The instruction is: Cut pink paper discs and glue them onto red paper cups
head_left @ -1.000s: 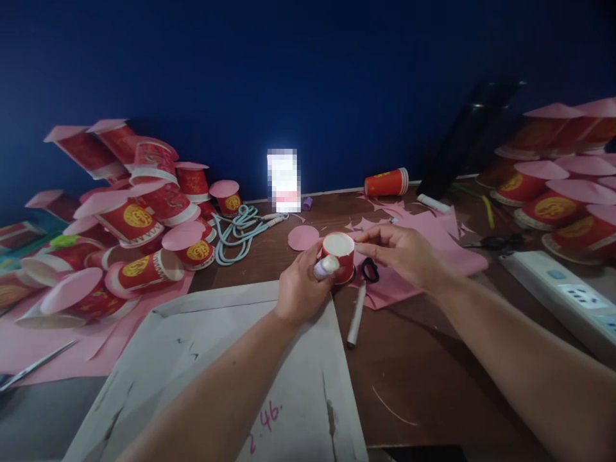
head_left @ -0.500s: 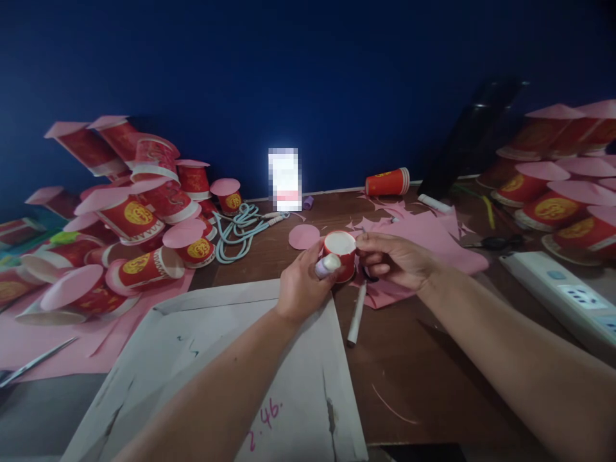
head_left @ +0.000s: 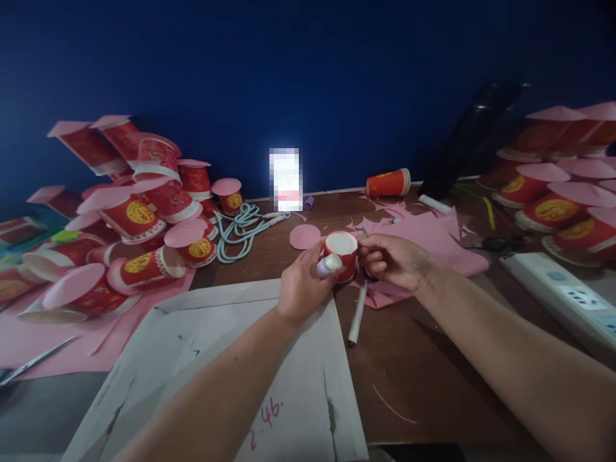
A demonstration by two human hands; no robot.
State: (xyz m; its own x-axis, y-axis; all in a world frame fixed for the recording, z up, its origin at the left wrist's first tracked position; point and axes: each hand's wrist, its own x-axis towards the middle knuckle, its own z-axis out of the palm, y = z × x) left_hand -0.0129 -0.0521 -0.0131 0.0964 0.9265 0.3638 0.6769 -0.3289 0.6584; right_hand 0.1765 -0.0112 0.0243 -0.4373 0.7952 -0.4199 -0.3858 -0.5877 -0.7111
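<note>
In the head view, my left hand (head_left: 305,282) is wrapped round a glue stick (head_left: 329,265) with a pale purple body and a white tip. The same hand steadies a red paper cup (head_left: 347,271) whose round white end faces up. My right hand (head_left: 394,260) is closed at the cup's right side, thumb and forefinger pinched by the rim; what they pinch is too small to make out. Left of the cup's top lies a pink paper disc (head_left: 305,237). A slim white rod (head_left: 357,314) rests on the table below the right hand.
Red cups with pink discs (head_left: 139,215) are heaped at left, with more (head_left: 553,208) at right. Pink paper (head_left: 433,237) lies behind my right hand. Around are a lit phone (head_left: 285,179), a coiled cable (head_left: 238,234), a power strip (head_left: 568,292), scissors (head_left: 43,359) and a white board (head_left: 192,378).
Almost nothing differs. My right hand has shifted very slightly to the right at the cup's rim, while the left hand keeps its hold on cup and glue stick.
</note>
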